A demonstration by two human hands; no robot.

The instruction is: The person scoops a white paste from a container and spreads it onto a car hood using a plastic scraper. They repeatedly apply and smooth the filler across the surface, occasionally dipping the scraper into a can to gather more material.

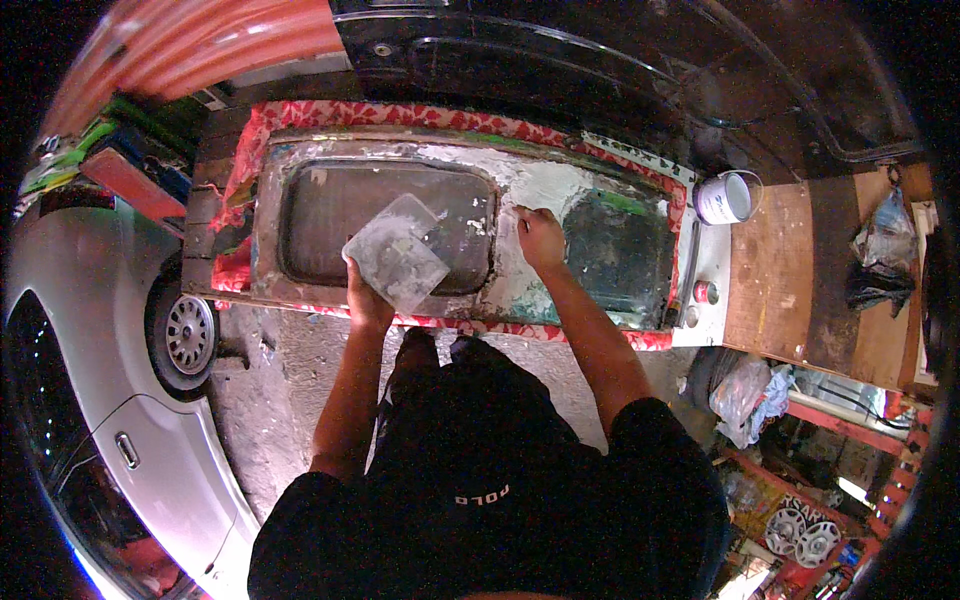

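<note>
Left hand (367, 298), partly hidden, pinched the plate (400, 255); I couldn't tell the grip of the right hand (541, 242) over the panel (515, 278).

"How's the light?"
"Dim and grainy; the corrugated sheet (220, 45), upper left, glows brightest, while the black shirt (480, 545), lower centre, sinks into shadow."
"And the edges?"
"Fisheye-bent, fading into black corners."

Fisheye camera worn on my head: looks steeply down from above the patched panel's (512, 275) near side, fairly close.
</note>
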